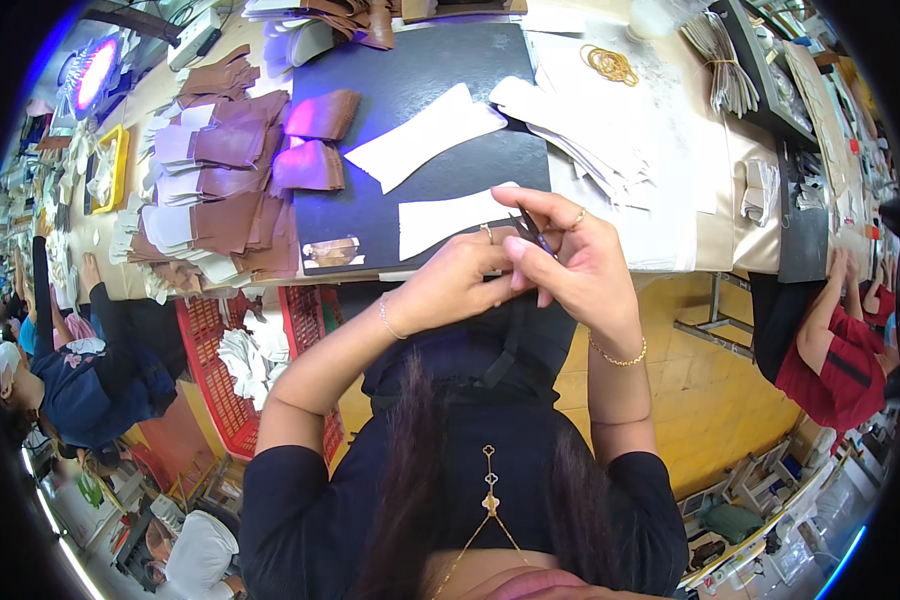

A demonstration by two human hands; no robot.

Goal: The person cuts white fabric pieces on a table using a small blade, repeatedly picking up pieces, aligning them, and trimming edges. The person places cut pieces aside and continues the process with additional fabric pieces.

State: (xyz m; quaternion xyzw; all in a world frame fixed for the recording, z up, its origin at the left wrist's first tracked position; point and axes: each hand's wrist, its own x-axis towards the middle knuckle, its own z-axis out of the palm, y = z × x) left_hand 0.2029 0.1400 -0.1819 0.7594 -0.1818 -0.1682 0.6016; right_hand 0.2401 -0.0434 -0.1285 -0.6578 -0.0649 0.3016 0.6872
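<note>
My two hands meet over the front edge of the table. Between the thumb and forefinger of my right hand [582, 262] is a slim dark tool [536, 232], perhaps small snips; its kind is unclear. My left hand [458, 282] has its fingers closed close to the right fingertips, and whatever they pinch is too small to make out. Just beyond the hands, a white shaped piece [435, 222] lies on a black mat [320, 215]. A second white piece [425, 138] rests farther back on the mat.
Stacked brown and white pieces [225, 180] crowd the left side. More white pieces [590, 150] fan out to the right, near yellow rubber bands [610, 65]. A red basket [210, 370] with white scraps stands below at left. People sit on both sides.
</note>
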